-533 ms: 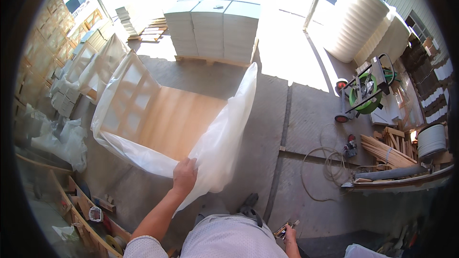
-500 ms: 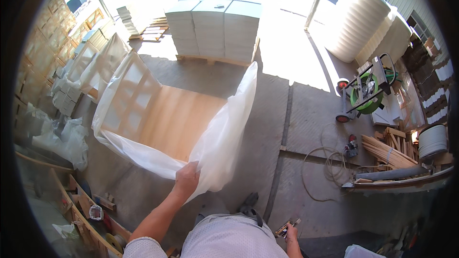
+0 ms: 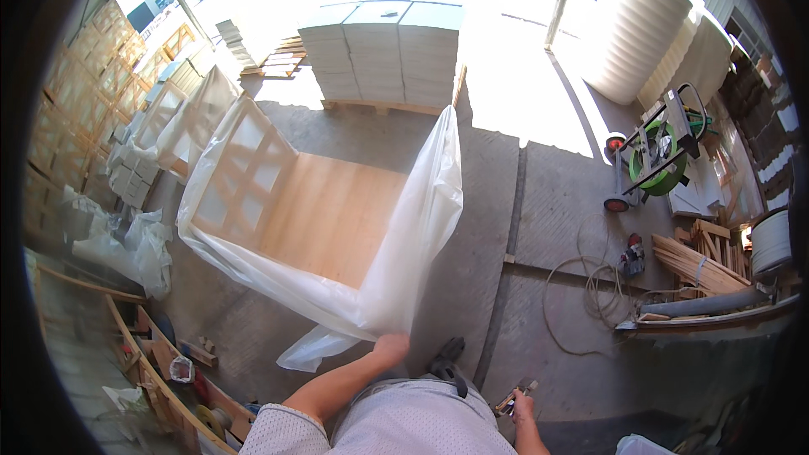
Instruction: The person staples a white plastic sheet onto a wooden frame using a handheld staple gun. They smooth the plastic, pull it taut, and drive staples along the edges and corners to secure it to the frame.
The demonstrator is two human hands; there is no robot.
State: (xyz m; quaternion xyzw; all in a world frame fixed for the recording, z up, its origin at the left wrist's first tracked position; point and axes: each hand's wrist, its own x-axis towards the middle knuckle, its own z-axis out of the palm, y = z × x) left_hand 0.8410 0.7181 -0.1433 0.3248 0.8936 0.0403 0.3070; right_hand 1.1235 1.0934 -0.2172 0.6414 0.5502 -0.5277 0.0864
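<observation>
In front of me stands an open crate with a plywood panel point(image 3: 337, 215) inside, its sides draped in translucent white plastic sheet point(image 3: 404, 261). Slats show through the sheet on the left side. My left hand point(image 3: 391, 347) is closed on the sheet at the near right corner, and a loose flap hangs to the left of it. Low on the right, away from the crate, my right hand point(image 3: 523, 407) is wrapped round a small metal staple gun point(image 3: 508, 405).
A pallet of tall white stacks point(image 3: 383, 59) stands beyond the crate. On the right are a wheeled cart with a green reel point(image 3: 661, 156), a coiled hose point(image 3: 590, 295) on the floor and wooden strips point(image 3: 695, 265). Crumpled plastic point(image 3: 135, 244) and a wooden frame point(image 3: 156, 379) lie left.
My left hand has moved right and nearer to me, drawing the sheet round the near right corner. A loose flap now shows. The right hand still holds the staple gun low.
</observation>
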